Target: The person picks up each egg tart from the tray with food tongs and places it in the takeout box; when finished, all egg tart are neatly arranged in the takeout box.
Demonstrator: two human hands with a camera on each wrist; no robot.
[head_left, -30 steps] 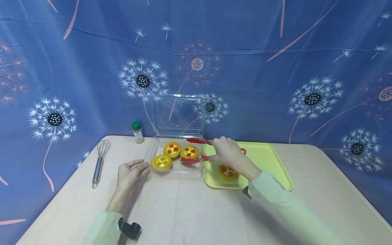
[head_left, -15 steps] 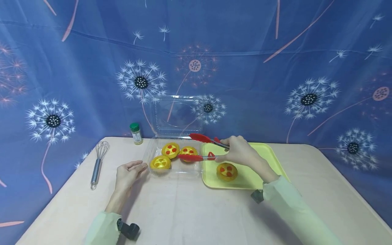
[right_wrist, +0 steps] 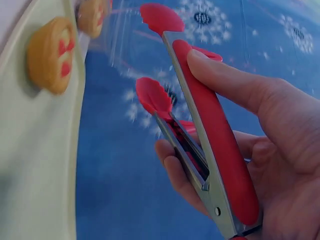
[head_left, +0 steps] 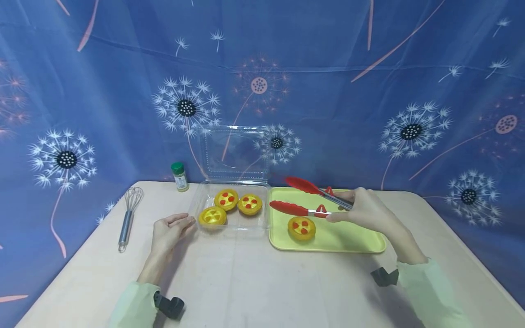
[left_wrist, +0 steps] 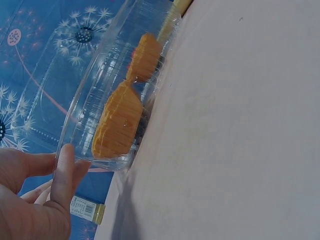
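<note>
My right hand [head_left: 371,212] grips a pair of red-tipped metal tongs [right_wrist: 200,130] above the yellow tray [head_left: 352,243]. The tongs' arms are spread, with nothing between their tips. One egg tart with red pieces [head_left: 301,228] lies on the tray, below the tongs. To the left, a clear plastic box [head_left: 250,224] stands with its lid [head_left: 235,152] raised. Inside it are two red-topped tarts [head_left: 226,199] and one plain yellow tart [head_left: 212,216]. My left hand [head_left: 168,233] pinches the box's left rim between thumb and fingers, seen closely in the left wrist view.
A whisk [head_left: 128,218] lies at the table's left side. A small green-capped seasoning bottle [head_left: 179,176] stands behind the left hand, near the back edge. A blue dandelion-print cloth [head_left: 328,114] hangs behind the table [head_left: 262,282].
My right hand has drawn the tongs to the right, from over the box to over the tray. The right-hand tart in the box is now uncovered. My left hand stays at the box.
</note>
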